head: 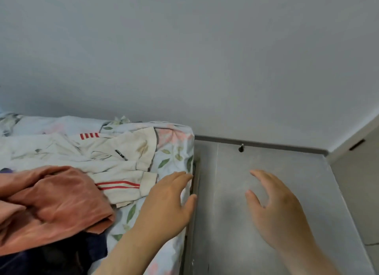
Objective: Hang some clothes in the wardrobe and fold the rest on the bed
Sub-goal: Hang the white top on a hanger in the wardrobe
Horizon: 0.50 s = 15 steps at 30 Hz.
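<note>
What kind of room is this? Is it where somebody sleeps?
Most likely a bedroom. There is a bed with a leafy flowered sheet, and clothes lie on it: an orange garment and a cream jacket with red stripes. Both hands, left hand and right hand, are empty.

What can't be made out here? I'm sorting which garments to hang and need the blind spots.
Head view only:
- Wardrobe: not in frame.
- Orange garment: cut off by the left edge, bunched; type unclear.
- Dark blue garment: mostly under the orange one, cut by the bottom edge.
- White jacket: crumpled, partly covered.
- Left hand, right hand: blurred, holding nothing.
</note>
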Motion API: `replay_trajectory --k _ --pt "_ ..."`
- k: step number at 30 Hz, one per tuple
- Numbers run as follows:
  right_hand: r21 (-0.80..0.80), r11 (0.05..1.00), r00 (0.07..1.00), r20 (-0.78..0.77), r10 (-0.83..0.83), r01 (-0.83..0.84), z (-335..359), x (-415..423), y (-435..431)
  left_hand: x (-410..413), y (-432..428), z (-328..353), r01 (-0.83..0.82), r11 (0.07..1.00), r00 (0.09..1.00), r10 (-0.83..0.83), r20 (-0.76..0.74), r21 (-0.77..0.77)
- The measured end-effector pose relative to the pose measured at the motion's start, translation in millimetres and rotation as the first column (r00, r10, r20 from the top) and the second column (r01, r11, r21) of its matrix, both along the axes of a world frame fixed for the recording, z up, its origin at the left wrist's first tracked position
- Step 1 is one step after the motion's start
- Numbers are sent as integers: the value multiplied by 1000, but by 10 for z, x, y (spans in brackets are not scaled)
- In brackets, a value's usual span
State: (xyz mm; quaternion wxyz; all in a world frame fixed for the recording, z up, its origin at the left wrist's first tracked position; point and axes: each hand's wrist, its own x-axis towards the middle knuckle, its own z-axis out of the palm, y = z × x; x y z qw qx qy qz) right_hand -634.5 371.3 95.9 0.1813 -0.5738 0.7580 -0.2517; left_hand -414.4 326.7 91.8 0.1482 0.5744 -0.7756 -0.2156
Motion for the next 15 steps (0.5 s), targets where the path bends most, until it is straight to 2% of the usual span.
replay_trajectory --k 3,8,15 --pt "55 994 996 13 93 -94 396 204 -384 239 -266 432 -65 996 998 64 20 61" --pt "80 962 966 27 258 -259 1223 561 -909 613 -604 1212 -211 975 977 209 30 77" --pt "99 876 880 -5 475 -472 2078 858 -1402 1093 -706 1971 -375 923 927 372 45 91"
